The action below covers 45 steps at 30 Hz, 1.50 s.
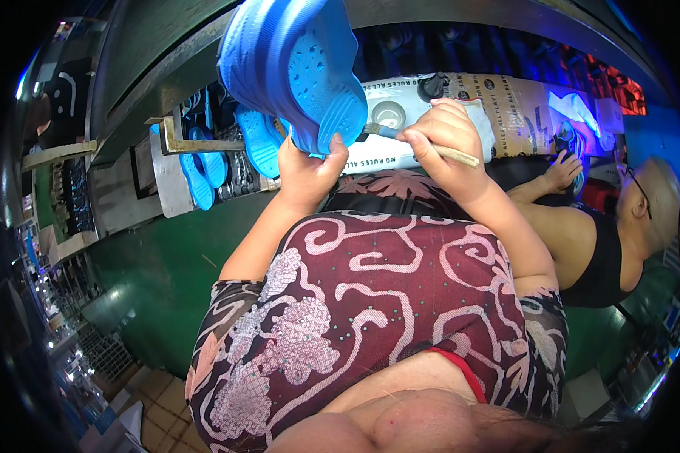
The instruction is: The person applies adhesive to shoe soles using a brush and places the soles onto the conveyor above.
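Observation:
My left hand is closed on the near end of a blue shoe sole, thumb on its edge. The sole is tilted up, its dotted, ribbed inner face toward the right and its ridged side wall at the left. Between the fingers of my right hand is a brush with a pale wooden handle. Its dark bristle end points left, at the sole's right edge; whether it touches I cannot tell. Just behind the brush sits a small round dish with pale contents. A second blue sole lies beyond my left hand.
More blue soles rest at the left beside a metal bracket. A black conical piece stands behind the dish on the cardboard-covered bench. At the right, a person sits close by, a hand at another item.

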Motion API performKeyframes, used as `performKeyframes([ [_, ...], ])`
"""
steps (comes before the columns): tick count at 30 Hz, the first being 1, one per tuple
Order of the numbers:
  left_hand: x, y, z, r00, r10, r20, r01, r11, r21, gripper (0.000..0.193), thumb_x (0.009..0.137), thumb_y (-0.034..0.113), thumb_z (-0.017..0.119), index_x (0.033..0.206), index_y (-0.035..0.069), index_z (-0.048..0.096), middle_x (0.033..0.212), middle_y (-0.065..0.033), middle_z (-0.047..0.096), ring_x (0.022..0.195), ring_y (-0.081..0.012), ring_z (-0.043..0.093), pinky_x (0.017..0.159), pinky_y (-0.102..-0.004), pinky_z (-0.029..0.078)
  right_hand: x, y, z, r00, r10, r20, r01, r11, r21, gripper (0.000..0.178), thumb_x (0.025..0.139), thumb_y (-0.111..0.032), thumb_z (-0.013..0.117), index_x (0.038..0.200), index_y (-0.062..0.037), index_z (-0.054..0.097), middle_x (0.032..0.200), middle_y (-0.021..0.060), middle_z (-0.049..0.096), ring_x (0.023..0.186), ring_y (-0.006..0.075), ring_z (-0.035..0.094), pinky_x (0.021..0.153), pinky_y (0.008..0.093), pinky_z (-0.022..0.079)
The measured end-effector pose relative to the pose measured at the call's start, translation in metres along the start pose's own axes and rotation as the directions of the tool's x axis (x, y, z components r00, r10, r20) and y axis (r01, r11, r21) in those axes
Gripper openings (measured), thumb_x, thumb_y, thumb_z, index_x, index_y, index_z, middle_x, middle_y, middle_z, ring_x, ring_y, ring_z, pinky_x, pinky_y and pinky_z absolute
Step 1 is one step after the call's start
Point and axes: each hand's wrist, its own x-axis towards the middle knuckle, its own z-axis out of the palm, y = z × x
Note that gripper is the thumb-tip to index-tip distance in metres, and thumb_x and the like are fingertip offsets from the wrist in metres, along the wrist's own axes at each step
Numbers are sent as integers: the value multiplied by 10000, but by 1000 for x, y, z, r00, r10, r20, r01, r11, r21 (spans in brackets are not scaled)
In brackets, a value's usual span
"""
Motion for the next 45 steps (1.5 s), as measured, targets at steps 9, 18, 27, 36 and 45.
performKeyframes([
  [9, -1, -10, 8, 983, 171, -65, -167, 984, 65, 196, 706, -16, 622, 894, 12, 572, 820, -88, 612, 688, -175, 588, 623, -296, 467, 0, -7, 5, 997, -62, -34, 61, 997, -40, 148, 753, -169, 662, 640, -79, 629, 604, 24, 574, 589, 192, 539, 767, 360, 409],
  [18, 1, -7, 12, 974, 221, -52, -214, 971, 109, 239, 653, -32, 624, 886, 16, 612, 830, -106, 621, 686, -224, 612, 619, -322, 469, 1, -9, 9, 995, -63, -74, 62, 998, -21, 128, 747, -160, 667, 656, -79, 628, 593, 21, 564, 573, 188, 523, 752, 341, 392],
  [27, 11, 7, 7, 919, 386, 84, -395, 893, 218, 366, 760, 20, 610, 1109, -22, 507, 1047, -139, 568, 916, -228, 576, 804, -331, 456, -2, -6, 3, 992, -37, -118, 40, 999, 19, 115, 769, -161, 648, 679, -90, 641, 604, 8, 564, 582, 182, 525, 779, 354, 397],
  [36, 35, 20, 11, 896, 424, 135, -445, 848, 287, 387, 786, 58, 593, 1152, -29, 504, 1135, -159, 540, 1052, -270, 530, 917, -355, 399, 0, -2, -15, 985, -67, -161, 47, 991, -124, 126, 769, -105, 625, 645, -80, 618, 590, 9, 551, 563, 185, 512, 763, 361, 400],
  [45, 76, 61, -7, 715, -258, 650, 574, 747, -336, 542, 755, 173, 657, 1174, -75, 419, 923, -147, 614, 535, -143, 598, 404, -228, 469, -62, 12, -36, 883, 284, -374, -314, 949, -21, 215, 840, -95, 536, 666, -6, 624, 639, 95, 595, 618, 237, 532, 697, 344, 419],
])
